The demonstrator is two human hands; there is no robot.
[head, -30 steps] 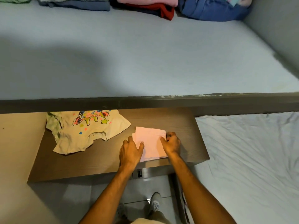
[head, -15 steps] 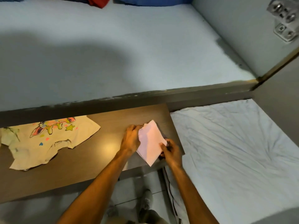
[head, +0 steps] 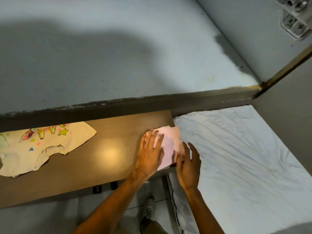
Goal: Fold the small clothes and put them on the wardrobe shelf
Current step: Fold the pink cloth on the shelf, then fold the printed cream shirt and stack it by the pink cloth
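A small folded pink cloth [head: 170, 144] lies at the right end of the brown wooden table [head: 101, 154], its right edge reaching past the table's corner. My left hand [head: 150, 156] rests flat on the cloth's left part with fingers spread. My right hand [head: 188, 163] is at the cloth's lower right edge, fingers apart, thumb touching the cloth. A cream child's T-shirt [head: 42, 146] with a colourful cartoon print lies unfolded at the table's left end. The pale blue wardrobe shelf [head: 118, 56] spreads beyond the table behind a dark front ledge.
A bed with a wrinkled white sheet [head: 236, 157] lies right of the table. A grey wall with a metal fitting [head: 293, 22] rises at the upper right. Pale floor tiles, a shoe [head: 148, 210] and a black cable [head: 173, 200] show below the table edge.
The view has swung right, so the stacked clothes at the shelf's back are out of sight. The pink cloth, lifted and tilted half a second ago, now lies flat under my left hand.
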